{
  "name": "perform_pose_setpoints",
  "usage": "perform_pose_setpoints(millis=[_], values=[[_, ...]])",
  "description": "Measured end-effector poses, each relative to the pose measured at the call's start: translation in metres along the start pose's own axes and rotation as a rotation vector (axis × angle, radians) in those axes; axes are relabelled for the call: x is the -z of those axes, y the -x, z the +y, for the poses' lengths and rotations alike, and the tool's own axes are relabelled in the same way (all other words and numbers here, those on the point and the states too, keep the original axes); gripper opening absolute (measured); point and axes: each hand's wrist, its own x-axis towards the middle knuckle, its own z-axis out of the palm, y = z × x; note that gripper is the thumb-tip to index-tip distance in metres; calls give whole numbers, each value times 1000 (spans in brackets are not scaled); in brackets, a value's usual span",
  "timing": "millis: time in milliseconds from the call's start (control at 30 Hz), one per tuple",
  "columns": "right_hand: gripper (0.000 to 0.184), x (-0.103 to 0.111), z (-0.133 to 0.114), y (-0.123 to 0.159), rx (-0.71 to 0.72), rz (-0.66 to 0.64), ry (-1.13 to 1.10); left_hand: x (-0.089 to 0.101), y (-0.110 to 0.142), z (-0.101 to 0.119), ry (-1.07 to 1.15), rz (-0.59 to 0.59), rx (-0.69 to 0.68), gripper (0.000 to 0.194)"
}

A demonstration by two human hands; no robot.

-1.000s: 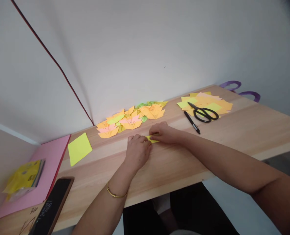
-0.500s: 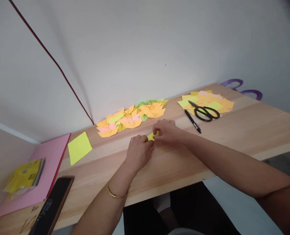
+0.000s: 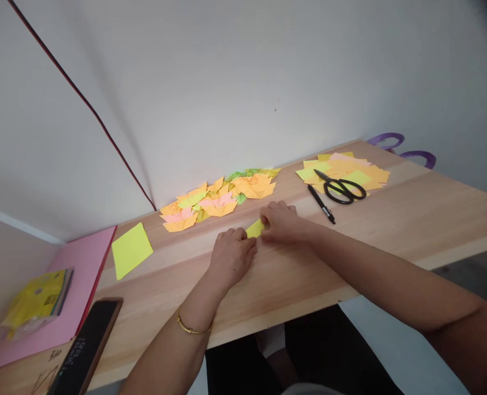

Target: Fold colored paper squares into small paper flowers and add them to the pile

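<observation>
A small folded piece of yellow paper (image 3: 254,229) lies at the middle of the wooden table, between my two hands. My left hand (image 3: 234,253) is closed on its left end, fingers curled and pressed down near the tabletop. At the right end, my right hand (image 3: 282,222) pinches the paper, with its fingers bent over and partly hiding it. Just behind my hands lies a row of folded paper shapes (image 3: 218,204) in orange, pink, yellow and green, some with small drawn dots.
Black-handled scissors (image 3: 342,189) rest on loose coloured paper sheets (image 3: 375,174), beside a black pen (image 3: 321,204). At left are a yellow sheet (image 3: 132,250), a phone-like dark slab (image 3: 87,345), and a yellow packet (image 3: 39,299) on a pink board (image 3: 89,252). A wall stands behind.
My right hand has shifted slightly right and its fingers have curled over the paper's right end. The paper's visible part has changed shape and angle. My left hand stays nearly in place.
</observation>
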Motion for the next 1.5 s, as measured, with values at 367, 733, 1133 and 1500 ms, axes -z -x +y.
perform_pose_setpoints(millis=[367,733,1133,1500], values=[[26,-5,-3,1,57,44,-26,-1,0,-2,16,-6,-6,27],[12,5,7,2,28,14,-21,0,0,-2,37,-15,-17,25],[21,-5,-4,0,88,23,-19,10,2,-9,90,-63,-82,29],[18,-3,-2,0,114,21,-4,23,6,-14,124,-128,-91,28]])
